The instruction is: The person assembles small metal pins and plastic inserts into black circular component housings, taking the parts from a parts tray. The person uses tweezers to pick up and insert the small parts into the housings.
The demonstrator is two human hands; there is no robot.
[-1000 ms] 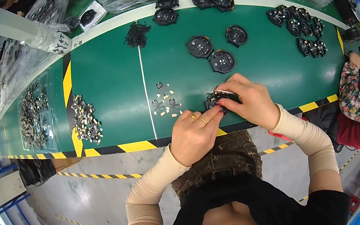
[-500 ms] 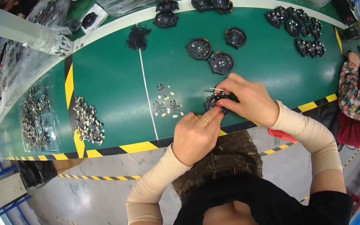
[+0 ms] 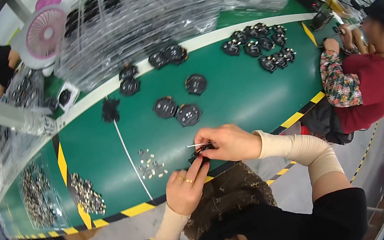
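At the near edge of the green bench, a small black housing (image 3: pixel 195 156) is mostly covered by my fingers. My left hand (image 3: pixel 186 187), with gold rings, presses its fingertips against the housing from the near side. My right hand (image 3: pixel 230 142) curls over it from the right, fingers pinched round a thin silver tool (image 3: pixel 196 145) that points left. Which kind of tool this is cannot be made out. Just left lie loose small connector parts (image 3: pixel 151 165), white and black. Beyond my hands sit round black watch-like housings (image 3: pixel 188 114), flat on the bench.
Heaps of small parts (image 3: pixel 87 194) lie left, beside a clear tray (image 3: pixel 43 196). A pile of black bits (image 3: pixel 111 109) sits farther back. Assembled black housings (image 3: pixel 265 40) cluster at the far right. Stacked clear trays (image 3: pixel 138 33) line the back. A co-worker (image 3: pixel 366 77) sits to the right.
The view has swung toward the right and up, so the bench appears tilted and the fan and co-worker show more fully. Both hands stay at the small black housing.
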